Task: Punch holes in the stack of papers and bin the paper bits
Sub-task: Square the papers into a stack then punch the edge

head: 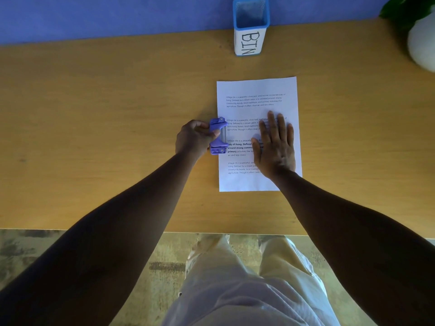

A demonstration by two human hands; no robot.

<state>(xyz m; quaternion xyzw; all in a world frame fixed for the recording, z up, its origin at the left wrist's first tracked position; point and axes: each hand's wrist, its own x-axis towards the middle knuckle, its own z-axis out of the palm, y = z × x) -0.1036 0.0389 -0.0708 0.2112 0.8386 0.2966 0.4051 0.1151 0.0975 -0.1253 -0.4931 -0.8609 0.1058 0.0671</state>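
Left hand (193, 138), fingers curled tight around the purple hole punch (218, 135) at the left edge of the stack of papers (249, 90) on the bench (117, 114). Right hand (275, 144) open and flat on the papers, holding nothing. Best to slide the edge all the way in, keep pages still, then press straight down; tip bits into the bin (250, 27) after.

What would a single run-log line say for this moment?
left hand grips purple hole punch at paper stack left edge | right hand flat on stack | bin behind
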